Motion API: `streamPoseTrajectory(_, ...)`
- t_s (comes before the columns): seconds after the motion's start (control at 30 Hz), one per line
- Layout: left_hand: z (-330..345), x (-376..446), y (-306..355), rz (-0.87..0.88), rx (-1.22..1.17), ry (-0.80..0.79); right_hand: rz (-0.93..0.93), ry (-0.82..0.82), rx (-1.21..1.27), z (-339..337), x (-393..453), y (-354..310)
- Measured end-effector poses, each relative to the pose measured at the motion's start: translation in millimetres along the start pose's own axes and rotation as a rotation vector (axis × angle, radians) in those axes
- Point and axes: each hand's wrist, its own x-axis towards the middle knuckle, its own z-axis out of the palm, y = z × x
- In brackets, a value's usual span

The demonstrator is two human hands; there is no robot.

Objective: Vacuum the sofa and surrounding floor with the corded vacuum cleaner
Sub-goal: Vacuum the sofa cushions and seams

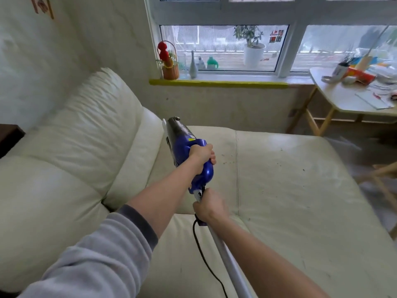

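Above the cream sofa [279, 179], a blue vacuum cleaner [189, 151] pointed toward the backrest — left hand [200, 155] gripping its body, right hand [209, 206] clasping the grey tube [227, 259], black cord [206, 261] trailing beneath.

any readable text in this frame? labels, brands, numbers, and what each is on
No text can be read in this frame.
Yellow sticker on the blue vacuum cleaner body: too blurred.
Red and black signs outside the window: too small.
Red wall ornament, top left: marks unreadable.
Orange box on the side table: print blurred.
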Motion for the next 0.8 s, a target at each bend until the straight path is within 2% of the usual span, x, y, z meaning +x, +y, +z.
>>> streamPoseTrajectory(0.4, -50, 193, 38, -0.168, 0.034, -0.044, 0.130, 0.009, -0.054, 37, 180, -77)
streamPoseTrajectory(0.57, -59, 244, 44, -0.175, 0.021, -0.044, 0.121, 0.007, -0.143, 42, 228, -87)
streamPoseTrajectory(0.8, -74, 296, 47, -0.245, -0.023, 0.000, 0.076, -0.103, -0.211, 42, 278, -99)
